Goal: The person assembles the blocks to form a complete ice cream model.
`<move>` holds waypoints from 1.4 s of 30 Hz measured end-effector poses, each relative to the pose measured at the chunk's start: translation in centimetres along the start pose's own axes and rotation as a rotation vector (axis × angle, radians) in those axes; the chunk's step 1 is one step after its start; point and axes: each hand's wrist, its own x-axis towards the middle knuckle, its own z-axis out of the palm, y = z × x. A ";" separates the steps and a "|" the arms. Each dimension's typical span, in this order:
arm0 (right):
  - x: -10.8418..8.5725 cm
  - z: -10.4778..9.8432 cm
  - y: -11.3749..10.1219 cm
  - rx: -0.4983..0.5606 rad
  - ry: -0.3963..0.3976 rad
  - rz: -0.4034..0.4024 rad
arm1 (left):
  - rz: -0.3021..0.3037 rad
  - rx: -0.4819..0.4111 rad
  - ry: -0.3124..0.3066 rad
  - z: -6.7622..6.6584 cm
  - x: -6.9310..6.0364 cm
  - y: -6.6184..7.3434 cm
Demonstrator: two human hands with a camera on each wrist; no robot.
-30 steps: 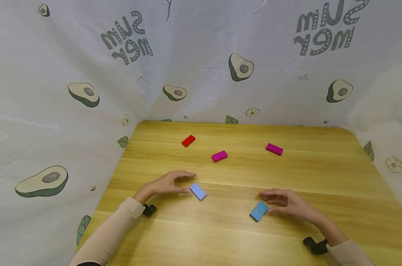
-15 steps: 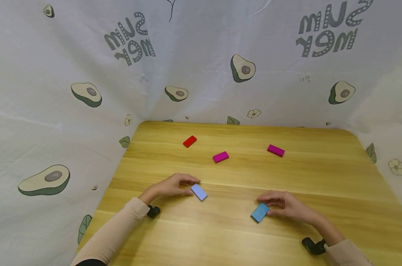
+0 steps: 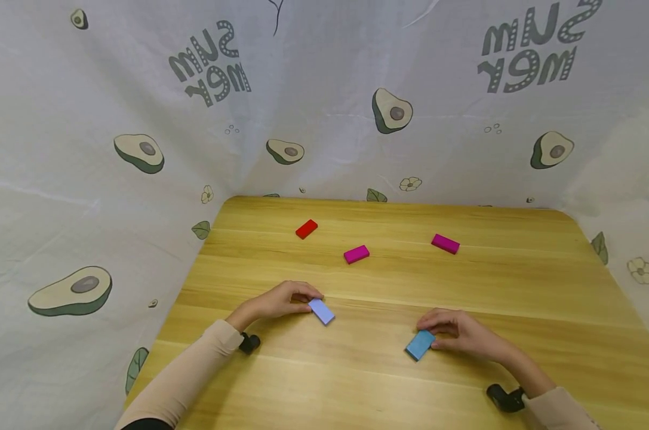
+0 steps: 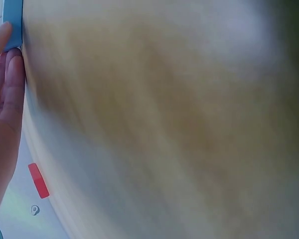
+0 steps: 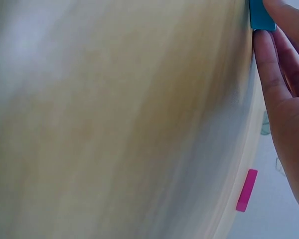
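My left hand (image 3: 279,300) pinches the upper end of a lavender-blue rectangular block (image 3: 322,312), thumb on one side and fingers on the other. In the left wrist view this block (image 4: 13,31) shows at the upper left edge, partly cut off. With my right hand (image 3: 466,335) I hold a brighter blue block (image 3: 420,346) by its upper right end. The right wrist view has that blue block (image 5: 261,16) at the top, between thumb and fingers. Both blocks lie flat on the wooden table, or so close to it that I see no gap.
Farther back on the table (image 3: 378,382) lie a red block (image 3: 306,229), a magenta block (image 3: 356,254) near the middle, and another magenta block (image 3: 445,243) at the right. A patterned white cloth (image 3: 324,71) hangs behind the table and at its sides.
The left hand has moved slightly right and closed its fingers onto the lavender-blue block. The right-hand fingers have come in against the blue block. The blocks stay in place.
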 end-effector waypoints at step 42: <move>0.8 2.0 -1.6 -0.246 0.212 0.190 | -0.102 0.051 0.138 0.8 1.4 1.0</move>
